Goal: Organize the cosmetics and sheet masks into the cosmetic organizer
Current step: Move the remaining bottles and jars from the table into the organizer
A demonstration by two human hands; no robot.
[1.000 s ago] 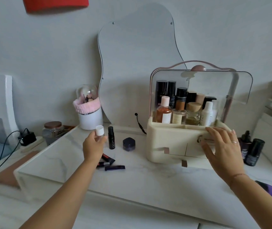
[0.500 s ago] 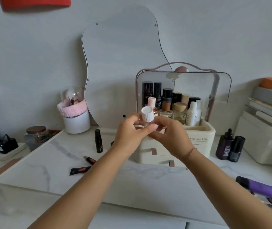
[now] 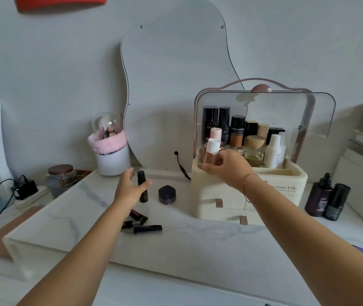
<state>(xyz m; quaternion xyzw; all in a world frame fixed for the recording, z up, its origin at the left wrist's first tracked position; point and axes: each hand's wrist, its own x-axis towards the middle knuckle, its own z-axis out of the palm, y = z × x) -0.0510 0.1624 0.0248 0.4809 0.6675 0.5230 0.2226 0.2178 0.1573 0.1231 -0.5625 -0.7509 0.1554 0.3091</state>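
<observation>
Bottles already crowd the cream plastic cosmetic organizer (image 3: 231, 195) — right hand (image 3: 227, 166) pinches a white-capped clear bottle (image 3: 212, 152) at its front-left corner, left hand (image 3: 129, 186) spreads toward a black tube (image 3: 142, 188) — dark jar (image 3: 167, 194), lipsticks (image 3: 142, 224) remain outside

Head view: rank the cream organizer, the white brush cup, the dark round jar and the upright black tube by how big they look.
1. Cream organizer, by far the largest.
2. White brush cup.
3-4. Dark round jar and upright black tube: too alike to rank; the tube is taller, the jar wider, and the left hand partly covers the tube.
</observation>
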